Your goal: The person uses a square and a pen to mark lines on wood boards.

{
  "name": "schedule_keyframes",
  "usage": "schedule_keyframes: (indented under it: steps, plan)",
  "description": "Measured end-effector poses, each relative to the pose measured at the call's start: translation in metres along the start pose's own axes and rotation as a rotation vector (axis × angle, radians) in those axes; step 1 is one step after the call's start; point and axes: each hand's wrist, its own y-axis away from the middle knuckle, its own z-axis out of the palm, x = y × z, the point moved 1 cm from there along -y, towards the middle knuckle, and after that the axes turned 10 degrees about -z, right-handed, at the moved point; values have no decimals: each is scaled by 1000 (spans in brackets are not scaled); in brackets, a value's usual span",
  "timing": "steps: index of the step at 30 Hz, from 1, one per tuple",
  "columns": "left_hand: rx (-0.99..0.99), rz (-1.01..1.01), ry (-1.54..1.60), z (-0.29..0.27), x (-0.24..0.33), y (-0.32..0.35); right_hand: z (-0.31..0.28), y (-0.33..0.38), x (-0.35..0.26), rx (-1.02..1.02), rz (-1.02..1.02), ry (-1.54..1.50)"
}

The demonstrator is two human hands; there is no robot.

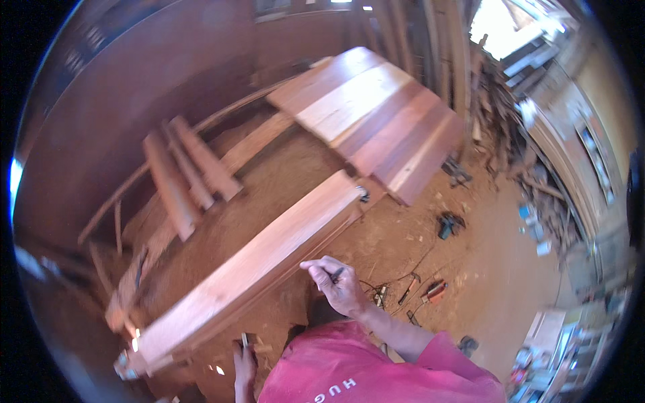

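Observation:
A long, pale reddish plank runs slantwise in front of me, from the lower left up to the middle. My right hand is beside its near edge, closed round a short dark stick, perhaps a pencil, whose end shows between the fingers. I cannot tell whether the hand touches the wood. Lower down, my left hand is partly cut off by the frame's lower edge. Its fingers are closed on a small, pale, flat thing that I cannot make out. A dark metal clamp-like piece sits at the plank's far end.
Beyond the plank lies a panel of joined boards. Several loose boards rest on rails at the left. A power tool, an orange-handled tool and cables lie on the dusty floor. Scrap wood is heaped at the right.

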Motion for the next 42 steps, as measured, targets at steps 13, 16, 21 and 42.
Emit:
schedule_keyframes:
  steps: [13,16,21,42]
  plan:
    - [548,184,1318,-32,-16,123,247,81,-102,-1510,-309,168]
    - [645,273,1329,-32,23,132,254,32,-127,-1628,-248,84]
    - [744,564,1433,-38,69,115,293,-11,-160,-1823,-436,139]
    - [1166,198,1098,-44,101,0,378,-57,-142,-1853,-690,368]
